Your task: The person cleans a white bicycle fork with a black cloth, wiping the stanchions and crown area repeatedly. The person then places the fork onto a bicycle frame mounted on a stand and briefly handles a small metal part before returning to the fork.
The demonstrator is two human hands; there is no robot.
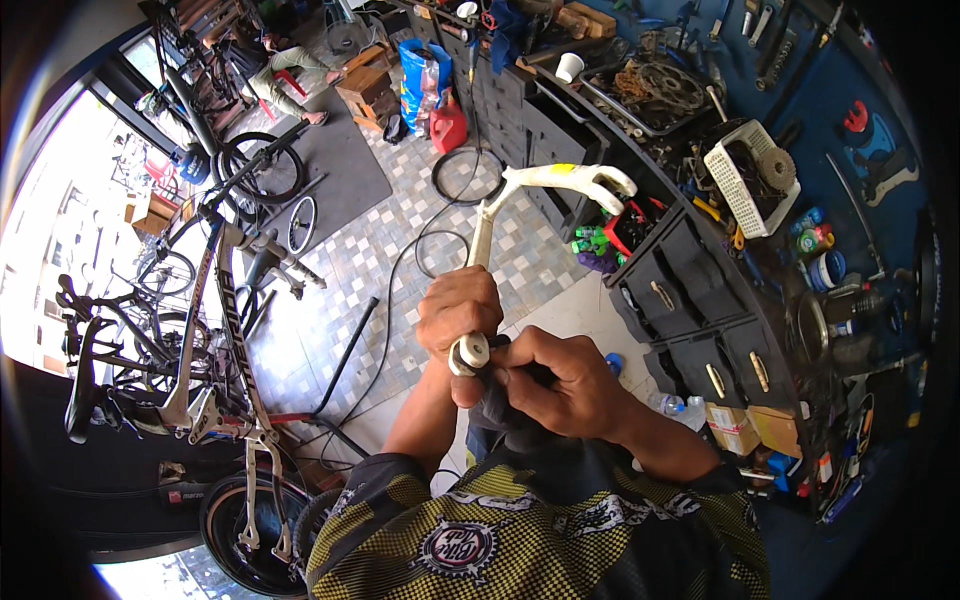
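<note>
A white bicycle swingarm (482, 238), with a yellow mark on its far fork, stretches out ahead of me at chest height. My left hand (458, 312) is wrapped round its near leg. Just below that fist, the leg's rounded slotted end (470, 352) points up at me. Close on the right, my right hand (568, 388) is closed, thumb and fingers pinching a dark cloth (508, 405) against this end. Part of the cloth is hidden behind the fingers.
A black workbench with drawers (678, 265) curves along the right, bearing a white plastic basket (735, 185) and a parts tray (650, 95). A bicycle frame (235, 330) stands left. Hoses (385, 300) cross the tiled floor. Another person (275, 75) sits far left, beyond a red jerrycan (448, 128).
</note>
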